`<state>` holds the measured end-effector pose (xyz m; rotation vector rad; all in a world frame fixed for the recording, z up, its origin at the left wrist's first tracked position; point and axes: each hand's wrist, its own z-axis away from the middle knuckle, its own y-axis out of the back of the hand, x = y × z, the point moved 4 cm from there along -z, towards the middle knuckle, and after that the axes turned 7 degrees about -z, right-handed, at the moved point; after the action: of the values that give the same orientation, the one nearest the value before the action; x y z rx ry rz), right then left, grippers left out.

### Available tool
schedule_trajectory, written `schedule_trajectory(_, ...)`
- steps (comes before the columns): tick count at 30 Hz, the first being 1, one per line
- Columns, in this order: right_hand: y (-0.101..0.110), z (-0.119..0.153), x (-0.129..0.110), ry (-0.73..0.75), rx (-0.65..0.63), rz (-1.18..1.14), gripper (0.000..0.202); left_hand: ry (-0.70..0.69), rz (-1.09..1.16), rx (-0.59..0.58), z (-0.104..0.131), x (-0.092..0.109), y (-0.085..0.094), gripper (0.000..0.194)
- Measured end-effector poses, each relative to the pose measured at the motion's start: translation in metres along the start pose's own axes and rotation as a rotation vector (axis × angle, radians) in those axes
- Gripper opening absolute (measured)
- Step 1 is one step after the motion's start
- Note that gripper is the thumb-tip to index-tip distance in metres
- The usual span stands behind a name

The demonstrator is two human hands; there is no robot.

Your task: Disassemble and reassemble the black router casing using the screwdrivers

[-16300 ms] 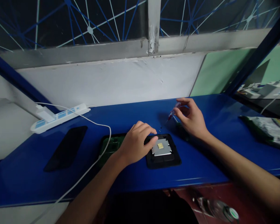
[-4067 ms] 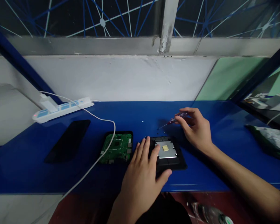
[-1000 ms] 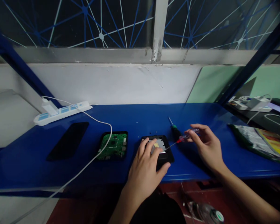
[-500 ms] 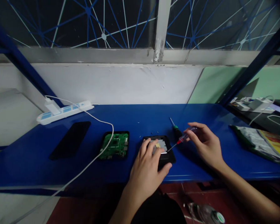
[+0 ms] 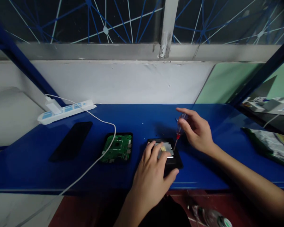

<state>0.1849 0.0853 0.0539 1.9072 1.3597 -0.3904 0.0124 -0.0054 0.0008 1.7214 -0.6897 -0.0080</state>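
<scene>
My left hand (image 5: 153, 167) lies with spread fingers over the left part of a black plastic casing (image 5: 176, 164), pressing it to the table. Inside the casing is a silvery metal plate (image 5: 168, 145) with a small yellowish pad (image 5: 163, 148). Between thumb and fingers of my right hand (image 5: 198, 129) is a screwdriver (image 5: 179, 131) with a clear purplish handle and red collar. It stands almost upright, its tip at the plate's right edge. A green circuit board (image 5: 117, 146) sits in a black half-shell left of my hands.
A black flat slab (image 5: 72, 142) lies farther left. A white cable (image 5: 92, 164) runs across the circuit board from the power strip (image 5: 68, 110). A shiny bag (image 5: 267, 146) is at the right; a plastic bottle (image 5: 210, 217) is below the table edge.
My right hand has risen and tipped the screwdriver from slanted to nearly upright, its tip moving up along the plate's right edge. The second screwdriver is now mostly hidden. My left hand stays on the casing.
</scene>
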Motion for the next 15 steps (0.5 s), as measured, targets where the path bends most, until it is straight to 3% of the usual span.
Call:
schedule_trajectory(6,-0.008,0.013,0.005,0.037,0.084,-0.015,0.045,0.024,-0.024,0.005,0.0,-0.001,-0.004,0.032)
schedule_trajectory(15,-0.007,0.016,0.004,0.052,0.022,0.012,0.036,0.016,-0.035,0.022,-0.001,-0.001,-0.007,0.034)
